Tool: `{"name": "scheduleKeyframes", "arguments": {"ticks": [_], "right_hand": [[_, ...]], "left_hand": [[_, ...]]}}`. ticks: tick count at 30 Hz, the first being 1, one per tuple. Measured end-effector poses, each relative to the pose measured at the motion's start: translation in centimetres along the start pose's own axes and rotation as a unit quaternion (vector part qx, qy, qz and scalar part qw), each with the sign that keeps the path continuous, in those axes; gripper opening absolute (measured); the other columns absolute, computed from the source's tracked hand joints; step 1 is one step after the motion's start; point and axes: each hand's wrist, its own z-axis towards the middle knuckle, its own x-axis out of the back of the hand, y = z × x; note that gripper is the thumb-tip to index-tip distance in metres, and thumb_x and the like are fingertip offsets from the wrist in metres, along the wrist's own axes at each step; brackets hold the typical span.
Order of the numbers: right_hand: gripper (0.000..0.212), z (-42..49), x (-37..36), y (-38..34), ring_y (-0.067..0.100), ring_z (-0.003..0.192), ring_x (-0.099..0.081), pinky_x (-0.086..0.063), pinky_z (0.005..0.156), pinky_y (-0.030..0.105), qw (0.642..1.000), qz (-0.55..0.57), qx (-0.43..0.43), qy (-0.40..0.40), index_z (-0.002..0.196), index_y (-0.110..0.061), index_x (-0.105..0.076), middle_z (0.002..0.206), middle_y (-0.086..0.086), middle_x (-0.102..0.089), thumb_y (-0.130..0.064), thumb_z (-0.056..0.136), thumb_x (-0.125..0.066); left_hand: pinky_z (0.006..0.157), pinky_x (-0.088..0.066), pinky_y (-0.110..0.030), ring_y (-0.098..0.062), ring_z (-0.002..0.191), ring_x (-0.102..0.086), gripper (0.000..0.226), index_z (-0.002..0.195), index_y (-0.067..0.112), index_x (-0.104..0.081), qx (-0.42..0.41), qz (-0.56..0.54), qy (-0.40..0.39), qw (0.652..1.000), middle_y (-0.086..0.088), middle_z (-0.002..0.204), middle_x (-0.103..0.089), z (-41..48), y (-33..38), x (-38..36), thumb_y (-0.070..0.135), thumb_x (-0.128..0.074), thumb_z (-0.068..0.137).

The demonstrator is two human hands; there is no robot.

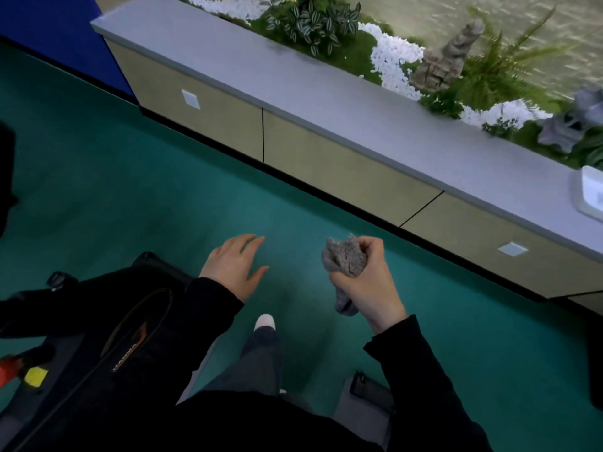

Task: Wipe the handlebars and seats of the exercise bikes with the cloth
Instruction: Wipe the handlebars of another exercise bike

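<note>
A crumpled grey cloth [345, 264] is bunched in my right hand [368, 282], which hangs over the green floor at centre right; one end of the cloth dangles below the fist. My left hand [235, 267] is open, fingers spread, palm down, empty, just right of a black exercise bike [107, 324] at the lower left. The bike's frame carries orange trim and lettering; a black knob [58, 279] sticks up at its far side. Neither hand touches the bike. Its seat and handlebars cannot be made out.
A long low cabinet [326, 158] with a grey top runs diagonally across the view, with plants, white pebbles and rock ornaments behind it. A white tray [592, 194] sits at the right edge. Below are my leg and white shoe [265, 322]. Another machine's grey base [365, 396] is at bottom right.
</note>
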Motion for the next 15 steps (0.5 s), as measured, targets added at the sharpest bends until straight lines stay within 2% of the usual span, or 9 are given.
{"name": "scheduleKeyframes", "arguments": {"ticks": [2,4,6,8,9,10,12,13,15], "right_hand": [[0.044,2.3,-0.3,-1.0,0.029,0.086,-0.063,-0.053,0.076,0.041,1.000,-0.015,0.005,-0.002,0.100,-0.024,-0.042,0.102,0.007,-0.061,-0.003,0.074,-0.071],[0.038,4.5,-0.6,-2.2,0.035,0.086,-0.065,-0.053,0.081,0.053,1.000,-0.015,0.016,0.001,0.100,-0.018,-0.049,0.099,0.008,-0.064,-0.001,0.074,-0.071],[0.034,6.5,-1.1,-3.3,0.035,0.087,-0.066,-0.053,0.081,0.055,0.999,0.008,0.031,0.009,0.099,-0.012,-0.056,0.097,0.008,-0.066,0.005,0.073,-0.070],[0.030,8.4,-1.5,-4.2,0.028,0.084,-0.068,-0.055,0.077,0.049,0.999,0.031,0.041,0.015,0.096,-0.009,-0.062,0.093,0.006,-0.069,0.007,0.073,-0.070],[0.027,9.3,-1.7,-4.6,0.019,0.077,-0.067,-0.055,0.070,0.041,0.998,0.036,0.052,0.016,0.093,-0.011,-0.063,0.086,0.001,-0.068,0.007,0.074,-0.070],[0.025,10.1,-1.9,-5.0,0.010,0.067,-0.062,-0.050,0.063,0.033,0.997,0.038,0.063,0.015,0.090,-0.013,-0.065,0.078,-0.004,-0.066,0.007,0.075,-0.069],[0.023,11.9,-2.1,-5.9,0.005,0.062,-0.054,-0.043,0.060,0.026,0.996,0.040,0.078,0.002,0.090,-0.016,-0.068,0.074,-0.006,-0.064,0.005,0.080,-0.067],[0.023,12.9,-2.2,-6.4,0.006,0.066,-0.057,-0.044,0.063,0.025,0.996,0.039,0.083,-0.011,0.094,-0.016,-0.069,0.078,-0.006,-0.067,0.004,0.082,-0.066],[0.027,15.0,-2.4,-7.1,0.010,0.087,-0.066,-0.051,0.078,0.029,0.995,0.029,0.091,-0.036,0.102,-0.014,-0.071,0.098,-0.006,-0.071,0.004,0.084,-0.065]], "left_hand": [[0.106,-0.030,-0.033,-0.018,0.134,-0.033,0.058,0.145,0.018,-0.032,0.010,-0.011,0.005,1.000,0.000,0.147,-0.036,2.4,-0.6,0.7,0.041,-0.048,0.094],[0.104,-0.032,-0.034,-0.019,0.132,-0.036,0.057,0.144,0.017,-0.035,0.021,-0.027,0.016,0.999,-0.001,0.144,-0.040,4.8,-1.2,1.5,0.039,-0.050,0.093],[0.102,-0.033,-0.035,-0.020,0.130,-0.039,0.056,0.143,0.016,-0.037,0.026,-0.036,0.024,0.999,-0.002,0.143,-0.042,7.1,-1.8,2.4,0.037,-0.052,0.093],[0.101,-0.034,-0.035,-0.022,0.129,-0.040,0.056,0.142,0.016,-0.038,0.030,-0.038,0.030,0.998,-0.003,0.141,-0.044,9.0,-2.6,3.2,0.037,-0.052,0.093],[0.100,-0.034,-0.036,-0.023,0.128,-0.041,0.055,0.142,0.016,-0.038,0.037,-0.040,0.033,0.998,-0.003,0.141,-0.044,9.8,-3.0,3.7,0.036,-0.052,0.093],[0.099,-0.034,-0.037,-0.024,0.127,-0.041,0.055,0.142,0.015,-0.039,0.045,-0.044,0.037,0.997,-0.004,0.140,-0.045,10.5,-3.3,4.1,0.036,-0.053,0.093],[0.097,-0.036,-0.039,-0.026,0.125,-0.044,0.054,0.141,0.014,-0.041,0.062,-0.057,0.047,0.995,-0.006,0.138,-0.047,11.7,-3.8,4.7,0.034,-0.054,0.092],[0.097,-0.036,-0.039,-0.027,0.124,-0.045,0.054,0.140,0.014,-0.041,0.070,-0.061,0.050,0.994,-0.006,0.137,-0.048,12.2,-4.1,4.9,0.034,-0.055,0.092],[0.096,-0.037,-0.039,-0.027,0.122,-0.046,0.054,0.140,0.014,-0.042,0.087,-0.063,0.051,0.993,-0.006,0.136,-0.049,13.4,-4.6,5.3,0.035,-0.055,0.092]]}}
